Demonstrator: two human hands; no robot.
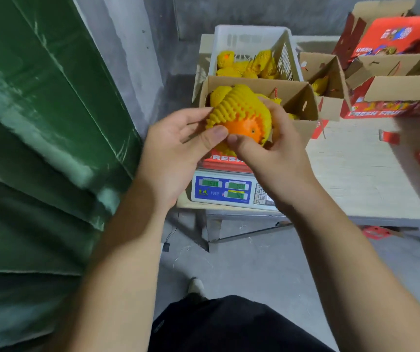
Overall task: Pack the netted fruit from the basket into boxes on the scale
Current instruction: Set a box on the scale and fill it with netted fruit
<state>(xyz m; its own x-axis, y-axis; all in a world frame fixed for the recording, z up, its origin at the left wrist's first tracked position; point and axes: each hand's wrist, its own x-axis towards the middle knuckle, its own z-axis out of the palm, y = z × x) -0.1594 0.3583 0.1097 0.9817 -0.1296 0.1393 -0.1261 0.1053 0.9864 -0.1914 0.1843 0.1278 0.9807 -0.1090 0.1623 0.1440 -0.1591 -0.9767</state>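
Observation:
An orange fruit [244, 128] half wrapped in a yellow foam net [239, 105] is held between both hands over the front of an open cardboard box [302, 97]. My left hand [178, 146] pinches the net's edge with thumb and fingers. My right hand [272, 148] grips the fruit from the right, thumb on its bare orange skin. The box stands on a white scale [224, 189] with a blue panel and green displays. Behind it, a white plastic basket [252, 36] holds several netted fruits [252, 64].
A second open box [328, 69] with a netted fruit stands right of the basket. Red fruit boxes [394, 59] with raised flaps sit at the back right of the pale table [356, 168]. A green tarp [39, 123] hangs at the left.

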